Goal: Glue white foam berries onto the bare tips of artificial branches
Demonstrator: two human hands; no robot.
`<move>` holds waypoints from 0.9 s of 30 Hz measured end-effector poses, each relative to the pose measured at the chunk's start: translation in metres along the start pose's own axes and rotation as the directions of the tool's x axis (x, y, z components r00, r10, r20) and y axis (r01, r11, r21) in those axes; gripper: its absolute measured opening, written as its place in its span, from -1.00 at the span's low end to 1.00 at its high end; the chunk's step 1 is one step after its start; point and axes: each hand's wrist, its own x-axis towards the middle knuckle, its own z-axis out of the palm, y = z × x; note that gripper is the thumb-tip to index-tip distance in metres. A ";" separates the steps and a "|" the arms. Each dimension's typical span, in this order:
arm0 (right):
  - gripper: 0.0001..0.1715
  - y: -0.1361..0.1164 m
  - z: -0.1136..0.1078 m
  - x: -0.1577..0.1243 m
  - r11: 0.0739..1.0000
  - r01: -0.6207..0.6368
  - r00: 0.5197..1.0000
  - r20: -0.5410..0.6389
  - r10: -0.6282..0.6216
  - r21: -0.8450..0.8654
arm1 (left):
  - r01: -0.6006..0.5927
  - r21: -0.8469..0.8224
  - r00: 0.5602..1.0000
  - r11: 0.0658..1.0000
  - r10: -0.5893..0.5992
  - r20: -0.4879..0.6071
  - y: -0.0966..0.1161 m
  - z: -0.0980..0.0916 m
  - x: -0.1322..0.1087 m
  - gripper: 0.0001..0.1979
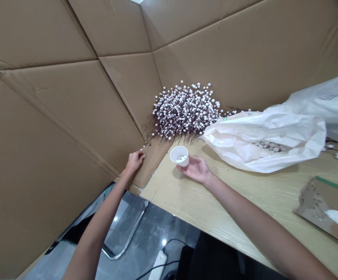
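Note:
My left hand (134,162) is closed beside the cardboard wall, with a thin stem tipped with white beads (142,148) sticking out of its fingertips. My right hand (196,169) holds a small white paper cup (179,155) over the table, and several white bits lie inside the cup. Behind both hands, a dense bunch of brown branches covered in white beads (185,111) leans into the cardboard corner. The bunch's lower stems are partly hidden by a bag.
A crumpled white plastic bag (262,140) with white beads inside lies on the wood-grain table (215,198). A torn cardboard piece (323,210) with green tape lies at right. Cardboard sheets (55,116) line the walls. Below the table edge are a metal chair frame (131,233) and a power strip (158,265).

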 end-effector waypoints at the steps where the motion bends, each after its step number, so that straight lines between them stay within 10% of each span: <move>1: -0.80 0.000 0.000 0.000 1.000 0.001 1.000 0.000 -0.001 -0.004 | 0.004 0.002 1.000 1.000 -0.004 -0.013 -0.001 0.001 -0.001 -0.73; 27: -0.82 0.000 -0.006 0.001 1.000 0.022 1.000 0.003 -0.022 -0.019 | 0.009 -0.146 0.999 0.989 -0.013 -0.032 0.017 -0.008 -0.003 -0.70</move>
